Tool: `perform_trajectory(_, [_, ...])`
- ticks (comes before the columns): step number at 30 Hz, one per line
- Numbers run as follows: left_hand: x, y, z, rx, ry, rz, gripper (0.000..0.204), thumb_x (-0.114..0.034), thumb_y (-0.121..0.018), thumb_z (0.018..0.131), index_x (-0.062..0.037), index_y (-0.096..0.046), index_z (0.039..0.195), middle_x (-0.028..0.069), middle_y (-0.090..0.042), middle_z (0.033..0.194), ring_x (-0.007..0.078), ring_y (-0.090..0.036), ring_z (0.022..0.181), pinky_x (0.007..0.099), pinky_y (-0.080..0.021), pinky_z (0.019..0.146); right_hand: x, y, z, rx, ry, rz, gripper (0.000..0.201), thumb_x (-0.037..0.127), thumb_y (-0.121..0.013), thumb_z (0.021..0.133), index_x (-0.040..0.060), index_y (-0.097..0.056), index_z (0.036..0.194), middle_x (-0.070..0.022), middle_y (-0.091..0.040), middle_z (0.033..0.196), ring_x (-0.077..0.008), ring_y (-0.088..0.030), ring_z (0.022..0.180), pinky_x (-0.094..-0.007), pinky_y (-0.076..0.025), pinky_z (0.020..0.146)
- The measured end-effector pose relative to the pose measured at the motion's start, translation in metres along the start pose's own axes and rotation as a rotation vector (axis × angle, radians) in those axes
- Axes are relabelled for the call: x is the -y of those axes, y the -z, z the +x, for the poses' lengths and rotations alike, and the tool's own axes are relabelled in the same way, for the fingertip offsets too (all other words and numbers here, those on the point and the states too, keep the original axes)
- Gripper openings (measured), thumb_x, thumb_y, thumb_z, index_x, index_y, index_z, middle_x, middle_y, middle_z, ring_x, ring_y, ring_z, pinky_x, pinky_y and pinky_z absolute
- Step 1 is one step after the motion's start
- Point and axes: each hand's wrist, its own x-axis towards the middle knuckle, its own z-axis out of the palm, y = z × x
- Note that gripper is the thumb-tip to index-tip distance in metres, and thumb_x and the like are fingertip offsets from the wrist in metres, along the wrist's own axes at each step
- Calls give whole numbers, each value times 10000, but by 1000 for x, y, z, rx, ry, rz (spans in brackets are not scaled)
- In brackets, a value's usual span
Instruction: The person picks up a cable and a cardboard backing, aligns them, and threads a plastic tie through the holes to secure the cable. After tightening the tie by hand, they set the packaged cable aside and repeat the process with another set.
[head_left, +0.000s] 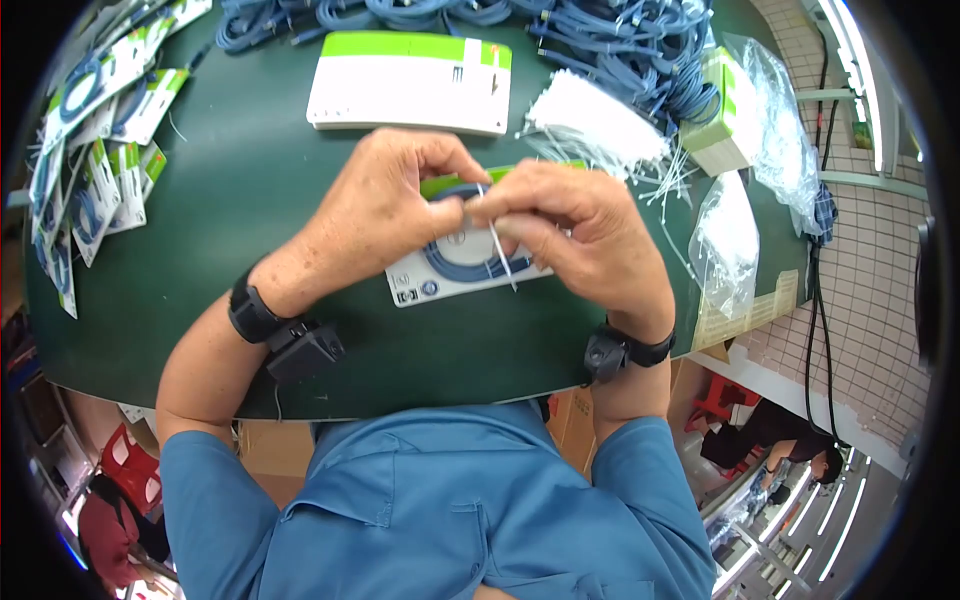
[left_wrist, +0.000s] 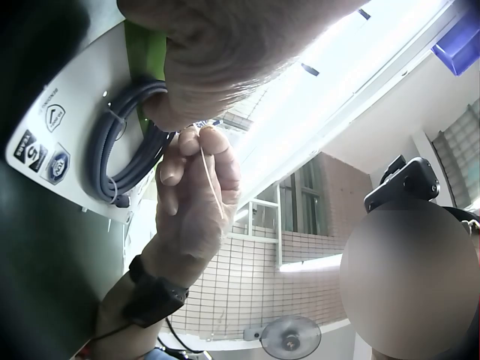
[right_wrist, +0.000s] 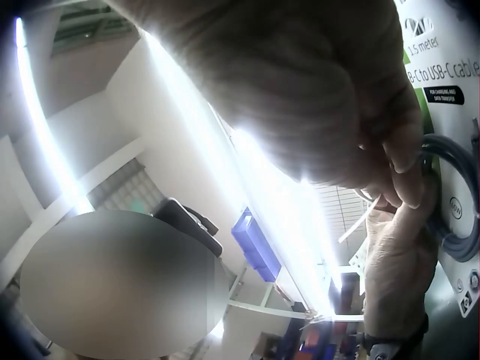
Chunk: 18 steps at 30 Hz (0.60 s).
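Fingertips of the left hand [head_left: 385,205] and right hand [head_left: 580,235] both pinch a thin white plastic cable tie [head_left: 497,250] above the white backing card [head_left: 425,280] holding a coiled blue-grey cable [left_wrist: 120,150] on the green table [head_left: 230,190]. Light, springy and slick, the tie is probably best gripped near its ends.

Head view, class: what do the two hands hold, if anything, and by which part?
Both the left hand and the right hand pinch a white cable tie at its upper end, over the packaged blue cable.
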Motion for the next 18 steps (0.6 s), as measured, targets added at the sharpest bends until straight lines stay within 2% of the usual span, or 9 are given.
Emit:
perform_trajectory(3, [-6,2,2,-2,-22,16,245,-21,-669,797,54,-761,1011,95,-756,850,94,-666,797,279,-548,729,8,6,1,23,45,-8,166,-58,-722,889,-6,-776,1038,-77,-738,926,-107,-681,726,-225,-532,616])
perform_trajectory(6, [-19,7,8,19,-6,-6,253,-21,-668,796,57,-760,1018,95,-755,853,90,-659,784,273,-546,724,17,2,2,-18,-222,198,165,-76,-732,865,-9,-773,1010,-84,-729,915,-119,-684,752,-233,-535,625])
perform_trajectory(7, [-17,8,7,18,10,-16,254,-19,-667,796,58,-759,1020,96,-756,855,90,-659,784,273,-546,724,15,1,0,-19,-229,200,165,-76,-732,865,-9,-773,1010,-84,-729,915,-119,-684,752,-233,-535,625])
perform_trajectory(10, [-10,4,2,19,75,-70,257,-14,-663,796,59,-759,1023,96,-756,860,91,-659,784,272,-545,723,10,-6,-2,-85,-43,50,166,-89,-747,840,-5,-774,980,-86,-722,903,-124,-683,768,-240,-534,630])
perform_trajectory(11, [-11,5,2,18,65,-69,257,-10,-658,796,61,-758,1022,96,-756,863,92,-659,789,271,-546,728,9,-8,-2,-76,-62,51,166,-89,-747,840,-5,-774,980,-86,-722,903,-124,-683,768,-240,-534,630])
perform_trajectory(14, [-16,7,0,8,54,-71,256,-1,-649,798,64,-756,1021,96,-756,869,94,-661,798,269,-547,738,10,-12,-2,-173,62,-62,173,-91,-767,818,4,-780,961,-93,-727,904,-133,-685,766,-246,-533,641])
perform_trajectory(15, [-18,8,0,6,43,-81,256,3,-645,799,64,-756,1021,95,-755,873,94,-660,804,267,-547,746,12,-13,-2,-165,56,-60,173,-91,-767,818,4,-780,961,-93,-727,904,-133,-685,766,-246,-533,641])
perform_trajectory(18, [-26,13,1,4,22,-96,257,10,-637,801,65,-755,1023,93,-754,881,93,-659,817,262,-547,762,15,-14,-1,-306,170,-161,207,-99,-786,794,31,-761,953,-107,-733,900,-161,-692,767,-262,-538,660])
